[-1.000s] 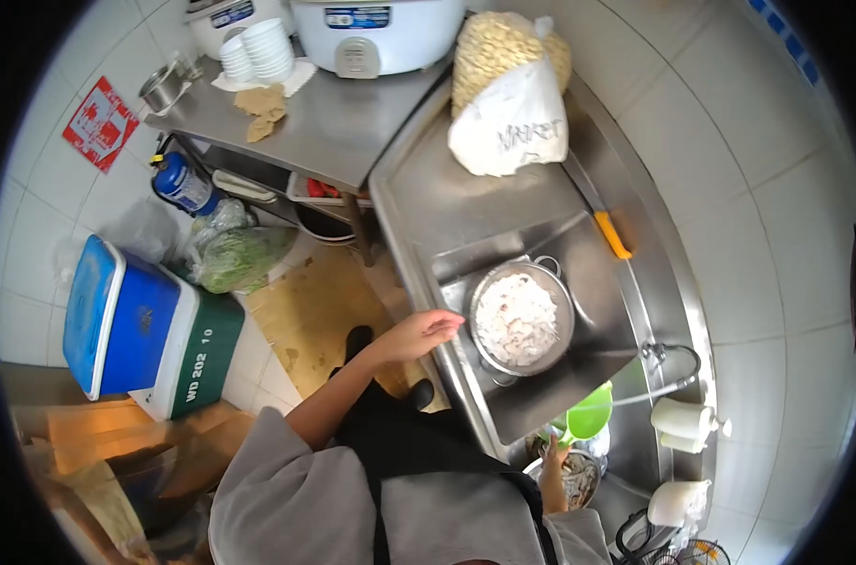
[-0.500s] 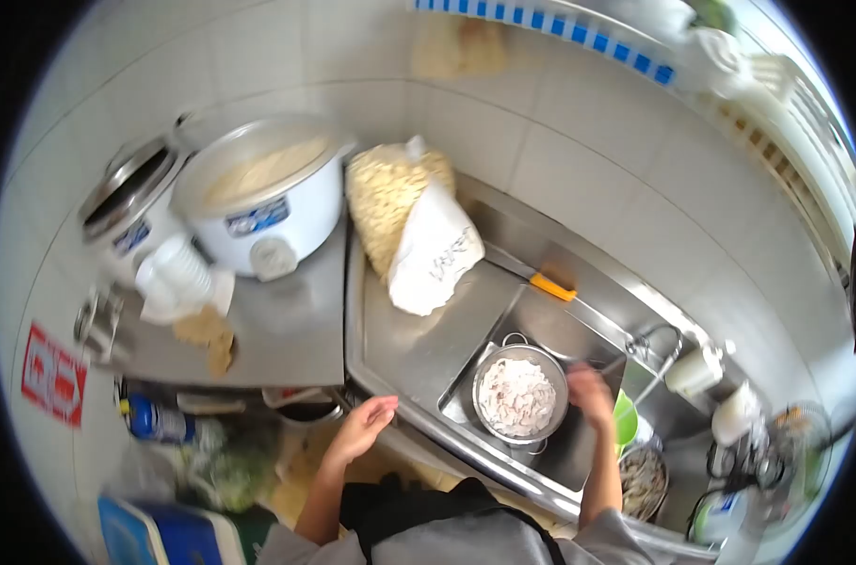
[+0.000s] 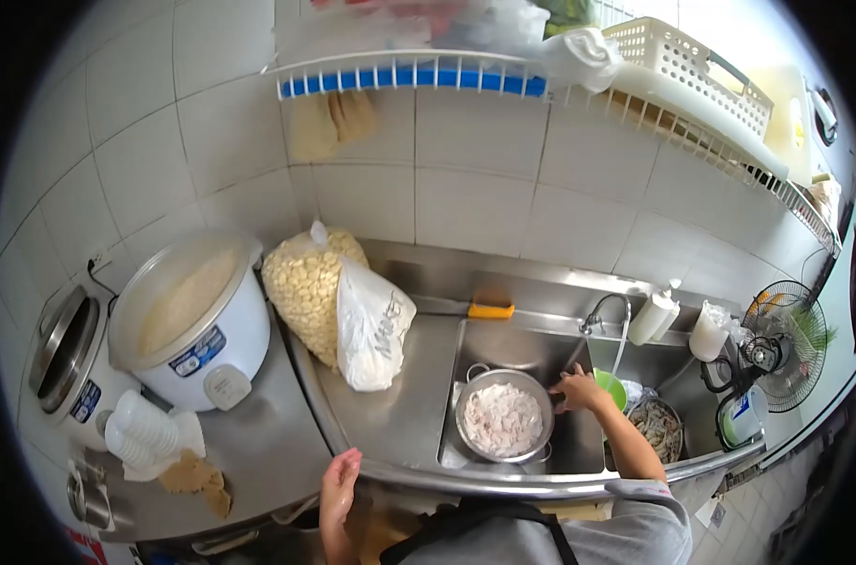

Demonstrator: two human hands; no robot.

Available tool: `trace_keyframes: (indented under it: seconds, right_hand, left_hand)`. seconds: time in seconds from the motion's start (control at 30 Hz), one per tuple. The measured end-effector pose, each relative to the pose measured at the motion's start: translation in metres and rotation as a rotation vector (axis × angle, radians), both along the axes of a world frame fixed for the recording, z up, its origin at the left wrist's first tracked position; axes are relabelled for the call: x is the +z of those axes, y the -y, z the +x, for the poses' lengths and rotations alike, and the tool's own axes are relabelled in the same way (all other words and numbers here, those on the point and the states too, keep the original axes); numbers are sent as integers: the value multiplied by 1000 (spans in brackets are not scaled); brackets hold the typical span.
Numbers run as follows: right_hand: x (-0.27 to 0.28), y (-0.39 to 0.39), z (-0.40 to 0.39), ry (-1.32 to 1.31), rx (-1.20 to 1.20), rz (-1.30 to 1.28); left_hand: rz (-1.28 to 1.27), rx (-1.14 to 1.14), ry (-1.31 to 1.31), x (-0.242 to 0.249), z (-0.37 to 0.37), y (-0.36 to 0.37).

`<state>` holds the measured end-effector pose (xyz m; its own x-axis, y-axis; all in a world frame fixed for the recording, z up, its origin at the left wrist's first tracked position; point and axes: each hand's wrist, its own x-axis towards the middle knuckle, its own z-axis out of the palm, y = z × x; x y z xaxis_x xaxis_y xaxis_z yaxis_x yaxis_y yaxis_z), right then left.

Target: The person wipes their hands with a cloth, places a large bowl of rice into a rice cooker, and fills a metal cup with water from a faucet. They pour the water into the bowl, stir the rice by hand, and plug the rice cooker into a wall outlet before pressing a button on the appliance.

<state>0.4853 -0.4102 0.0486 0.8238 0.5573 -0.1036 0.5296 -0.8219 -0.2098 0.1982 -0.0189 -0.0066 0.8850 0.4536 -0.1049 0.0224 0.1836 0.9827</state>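
A metal pot with pale chopped food (image 3: 504, 420) stands in the left sink basin (image 3: 579, 452). My right hand (image 3: 579, 388) is just right of the pot, near the divider between the basins; its fingers are bent and partly apart, and I see nothing in them. The green bowl (image 3: 612, 388) lies just beyond it in the right basin, by the water stream. My left hand (image 3: 339, 478) hangs over the front edge of the counter with its fingers stretched out and nothing in it.
Bags of pale pieces (image 3: 315, 292) and a white marked bag (image 3: 373, 325) stand left of the sink. Further left are a large rice cooker (image 3: 202, 320) and stacked plastic cups (image 3: 141, 433). An orange-handled knife (image 3: 491, 311), faucet (image 3: 609, 306), bottles (image 3: 652, 315) and fan (image 3: 784, 344) are behind and right.
The view has turned, showing more of the shelf and right side. My right hand has moved from beside the pot's upper right toward the basin divider, and its fingers show more clearly.
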Motion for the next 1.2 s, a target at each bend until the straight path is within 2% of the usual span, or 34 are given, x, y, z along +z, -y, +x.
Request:
trace_keyframes:
  seconds: [0.03,0.07,0.1,0.17,0.23,0.27,0.3,0.33,0.37,0.4,0.47,0.5,0.53,0.6,0.63,0.67,0.73,0.8,0.87,0.93,1.03,1.2]
  right_hand:
    - [43,-4,-16,99,-24,-95]
    - [81,3,-5,-66,-89,307]
    - [133,10,-13,127,-55,441]
    - [243,8,-48,586,-279,550]
    - [322,50,-29,1233,-15,657]
    - [378,39,-53,1339,-264,501]
    - [422,43,-52,1530,-212,488]
    - [467,35,-55,1523,-333,409]
    - [519,58,-24,1563,-240,379]
    - [541,45,-20,1561,-256,366]
    - [570,3,-14,888,-511,470]
    - [580,13,27,986,-544,438]
    - [585,5,39,874,-638,247]
    - [615,48,109,632,-532,-48]
    - [603,35,96,572,-796,33]
    - [632,96,167,661,-763,244]
    - [634,85,169,535,-856,-11]
    - [595,44,116,638,-807,121]
    - [612,77,139,474,-492,518]
    - [602,60,113,695,-303,482]
    - [576,47,71,880,-173,430]
    - [530,73,-37,1114,-132,390]
  left_hand:
    - [60,-3,-12,-2,6,-3]
    - [118,-4,-25,-2,12,-6]
    - [117,-1,-31,0,15,-8]
    - [155,-3,-23,-4,18,-15]
    - [202,29,-10,-10,23,-23]
    - [201,61,-34,-10,27,-25]
    - [159,91,-31,-7,32,-23]
    - [117,123,-32,-4,38,-21]
    - [114,108,-34,-2,46,-17]
    - [121,105,-35,0,53,-12]
    - [136,80,-36,1,69,-4]
    - [142,26,-40,-2,81,1]
    - [149,-22,-43,-6,90,5]
    - [165,-84,-5,-2,100,14]
    - [131,-103,-25,6,103,21]
    - [95,-120,-49,10,104,25]
    - [84,-117,-65,4,98,22]
    - [228,-117,-67,-13,84,12]
    - [227,-57,-75,-11,70,8]
    - [231,19,-57,-5,59,4]
    - [217,68,-91,11,44,2]
    - [203,56,-130,33,20,10]
